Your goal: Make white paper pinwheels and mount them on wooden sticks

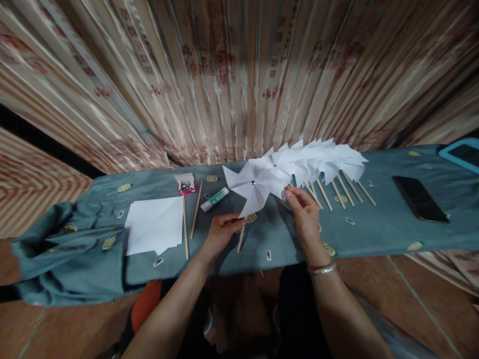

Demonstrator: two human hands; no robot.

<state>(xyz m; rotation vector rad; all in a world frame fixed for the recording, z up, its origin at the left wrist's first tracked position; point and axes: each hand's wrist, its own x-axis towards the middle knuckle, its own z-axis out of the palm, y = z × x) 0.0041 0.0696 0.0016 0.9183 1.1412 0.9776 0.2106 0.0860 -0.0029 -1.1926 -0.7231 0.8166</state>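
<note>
A white paper pinwheel [245,189] with a metal pin at its centre is held up over the cloth in front of me. My left hand [224,232] is closed, pinching its wooden stick [241,240] just below the paper. On the other side, my right hand [305,214] is closed, with thumb and fingers pinching the tip of a right-hand blade. Just behind and to the right, several finished-looking white pinwheels [318,162] lie overlapping in a row, their sticks [339,193] pointing toward me. The held pinwheel partly covers the nearest of them.
White paper sheets [155,224] are stacked at left, beside two loose wooden sticks [196,209]. A small open box of metal pins [186,184] and a glue stick [214,199] lie behind. At right are a dark phone [419,198] and a blue-framed device [462,153]. Curtains [239,75] hang behind.
</note>
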